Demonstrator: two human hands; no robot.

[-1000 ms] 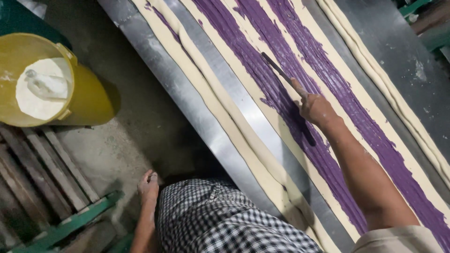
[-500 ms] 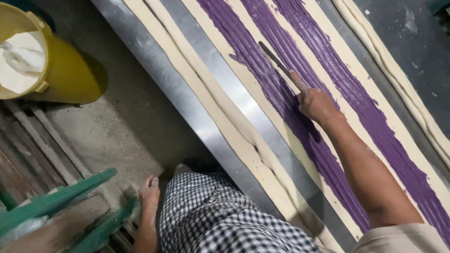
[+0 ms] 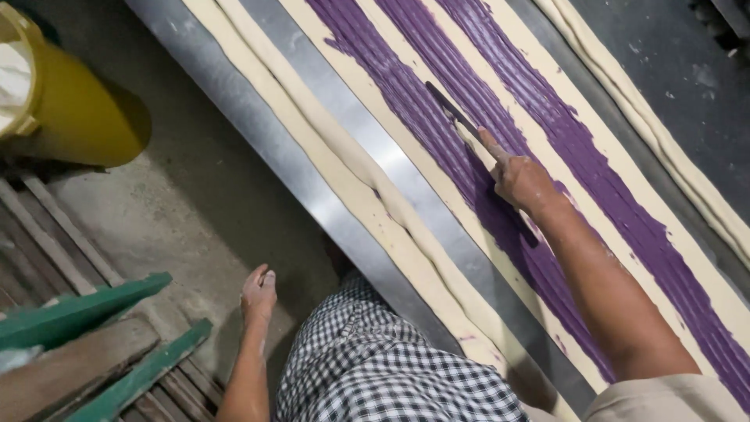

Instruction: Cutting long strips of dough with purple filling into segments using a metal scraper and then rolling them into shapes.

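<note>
Purple filling [image 3: 437,117] streaks the long dough strips [image 3: 547,164] on the steel desk [image 3: 328,187], and that is where your work sits. At far left, a yellow bucket [image 3: 78,109] stands on the concrete floor [image 3: 195,211], with green-painted wooden slats [image 3: 86,312] below it. Your left hand [image 3: 258,291] hangs loose beside your checked shorts [image 3: 375,367], off the desk, fingers relaxed and half open, holding nothing. A plain folded dough strip [image 3: 367,203] runs along the desk's near edge. Farther right, your right hand [image 3: 519,178] wraps its fingers shut around a narrow spatula [image 3: 453,117], forefinger laid along it, the blade pressed flat into the filling on the nearest purple strip. More rolled dough [image 3: 664,141] lies at the far right.
</note>
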